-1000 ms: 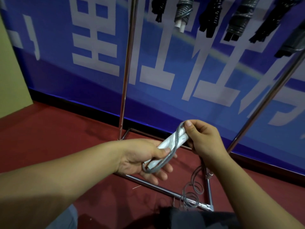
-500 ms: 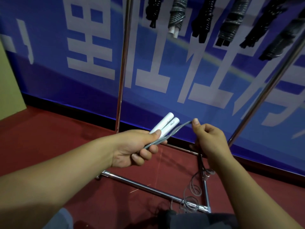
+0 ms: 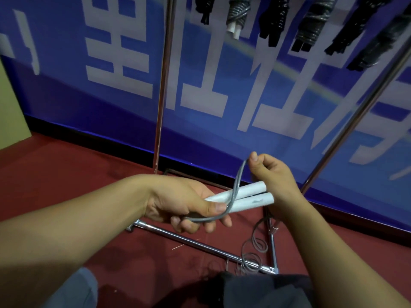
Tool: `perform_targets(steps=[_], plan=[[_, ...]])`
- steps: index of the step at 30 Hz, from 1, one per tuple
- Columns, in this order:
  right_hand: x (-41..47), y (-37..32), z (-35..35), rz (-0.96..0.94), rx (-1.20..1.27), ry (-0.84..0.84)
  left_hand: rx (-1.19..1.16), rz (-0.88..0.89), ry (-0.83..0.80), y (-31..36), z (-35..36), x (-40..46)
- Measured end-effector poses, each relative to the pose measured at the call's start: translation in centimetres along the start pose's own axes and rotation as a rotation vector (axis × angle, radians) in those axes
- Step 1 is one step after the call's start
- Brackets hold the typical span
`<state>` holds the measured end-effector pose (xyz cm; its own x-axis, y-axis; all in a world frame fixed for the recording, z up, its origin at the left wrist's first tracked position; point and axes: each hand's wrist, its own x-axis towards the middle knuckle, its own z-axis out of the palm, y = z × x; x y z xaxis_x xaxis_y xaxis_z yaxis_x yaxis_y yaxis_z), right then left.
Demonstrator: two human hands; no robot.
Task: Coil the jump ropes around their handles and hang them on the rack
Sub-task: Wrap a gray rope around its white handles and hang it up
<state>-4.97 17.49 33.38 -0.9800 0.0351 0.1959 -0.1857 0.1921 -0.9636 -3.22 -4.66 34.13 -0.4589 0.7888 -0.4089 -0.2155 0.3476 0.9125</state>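
— Where are the handles?

— The two white handles (image 3: 242, 198) lie side by side, pointing up to the right, held in front of the person above the red floor (image 3: 66, 174). The left hand (image 3: 184, 203) grips their lower ends, its thumb pressed on top and its fingers curled underneath.

— And the rope?

— The grey rope (image 3: 236, 187) comes out below the left thumb, loops under that hand, crosses over both handles and rises to the right hand (image 3: 273, 178). That hand pinches it between thumb and forefinger, just above the free ends of the handles, with the other fingers curled in. The rest of the rope drops behind the right wrist and lies in loose coils (image 3: 253, 252) on the floor, over the near right corner of the rack's base.

— Tell me about the rack.

— It is a chrome rack (image 3: 161, 85) with one upright at the middle, a slanted upright at the right, and base bars on the floor under the hands. Near the top edge hang several coiled jump ropes (image 3: 311, 23), most of them black, one with white handle ends showing.

— What is behind it?

— A blue banner (image 3: 222, 74) with big white characters, reaching the floor. At the bottom edge, dark clothing of the person shows.
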Motion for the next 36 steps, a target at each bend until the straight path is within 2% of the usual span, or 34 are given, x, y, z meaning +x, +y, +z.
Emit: perform_targets(steps=[3, 6, 9, 11, 13, 15, 18, 22, 25, 31, 36], plan=[[-0.3, -0.2, 0.3, 0.087, 0.104, -0.071, 0.025, 0.081, -0.047, 0.2, -0.2, -0.4], [-0.3, 0.0, 0.9, 0.126, 0.099, -0.085, 0.013, 0.130, -0.012, 0.2, 0.0, -0.4], [0.2, 0.2, 1.3, 0.132, -0.296, -0.094, -0.040, 0.183, 0.011, 0.1, 0.1, -0.1], [0.1, 0.1, 1.5, 0.049, -0.468, -0.124, -0.096, 0.216, 0.044, 0.0, 0.1, 0.2], [0.0, 0.4, 1.6, -0.013, -0.458, -0.180, -0.157, 0.252, 0.117, 0.1, 0.2, 0.4], [-0.3, 0.6, 1.9, 0.007, -0.389, -0.191, -0.229, 0.296, 0.182, 0.2, 0.2, 0.5], [-0.5, 0.7, 2.3, 0.020, -0.487, -0.236, -0.311, 0.336, 0.254, 0.1, 0.0, 0.8], [-0.9, 0.3, 2.4, 0.039, -0.527, -0.321, -0.369, 0.347, 0.327, 0.0, 0.2, 0.9], [-1.0, 0.3, 2.4, 0.033, -0.536, -0.305, -0.333, 0.339, 0.463, 0.1, 0.2, 0.9], [-1.1, -0.2, 1.8, -0.102, -0.659, -0.265, -0.377, 0.321, 0.553, 0.8, -1.0, 0.7], [-1.4, -0.2, 1.7, -0.219, -0.722, -0.223, -0.299, 0.262, 0.617, 1.0, -1.7, 0.7]])
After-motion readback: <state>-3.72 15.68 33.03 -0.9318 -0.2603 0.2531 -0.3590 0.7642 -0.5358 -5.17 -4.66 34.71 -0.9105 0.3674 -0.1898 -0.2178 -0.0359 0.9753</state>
